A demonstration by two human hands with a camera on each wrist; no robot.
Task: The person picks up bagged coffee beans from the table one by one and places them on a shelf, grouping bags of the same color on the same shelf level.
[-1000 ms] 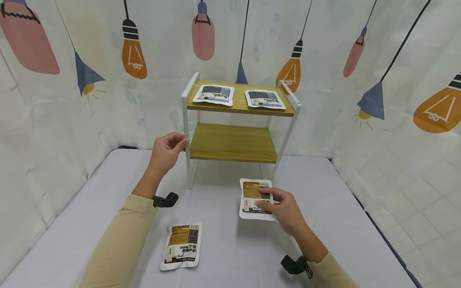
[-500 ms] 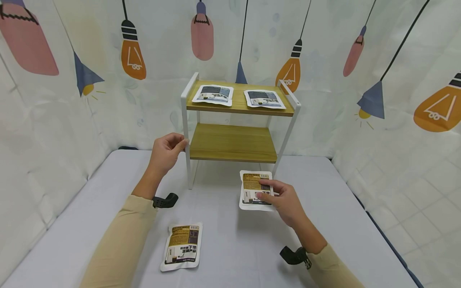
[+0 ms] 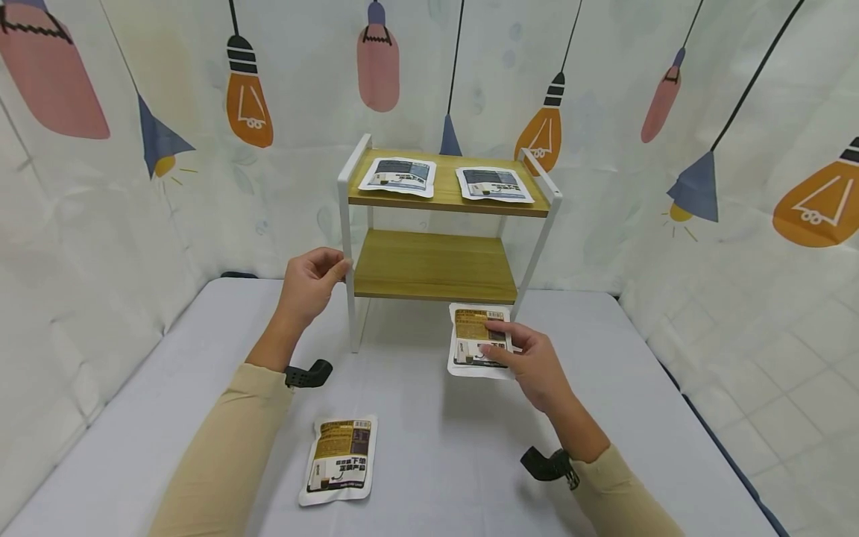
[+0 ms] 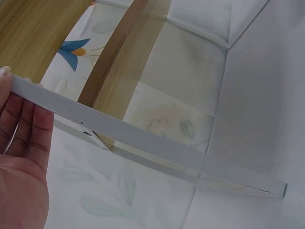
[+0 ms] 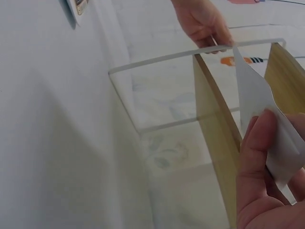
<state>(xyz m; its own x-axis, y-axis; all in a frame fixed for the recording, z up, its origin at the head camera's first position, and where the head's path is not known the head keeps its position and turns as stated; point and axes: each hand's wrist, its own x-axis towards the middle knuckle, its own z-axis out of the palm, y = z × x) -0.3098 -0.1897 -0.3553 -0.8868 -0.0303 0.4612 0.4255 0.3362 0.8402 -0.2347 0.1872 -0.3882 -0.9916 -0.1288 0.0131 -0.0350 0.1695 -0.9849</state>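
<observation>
My left hand [image 3: 310, 287] pinches the white front-left leg [image 4: 138, 132] of a two-tier shelf rack [image 3: 432, 265], between thumb and fingers in the left wrist view. In my right hand [image 3: 533, 365] is a white flat pouch [image 3: 470, 328] with a brown and gold label, pinched at its right edge. It is held above the table, in front of the lower shelf's edge. The right wrist view shows its plain white side [image 5: 255, 90]. A second brown-label pouch [image 3: 341, 459] lies on the table between my forearms.
Two blue-label pouches [image 3: 400, 177] lie side by side on the rack's upper wooden shelf [image 3: 446, 183]. The rack stands at the back of the white-covered table [image 3: 416, 462]. A printed curtain [image 3: 288, 201] with lamp pictures closes off the back and sides.
My right hand has carried its pouch forward and up, from over the table toward the lower shelf's front edge. My left hand has stayed on the leg.
</observation>
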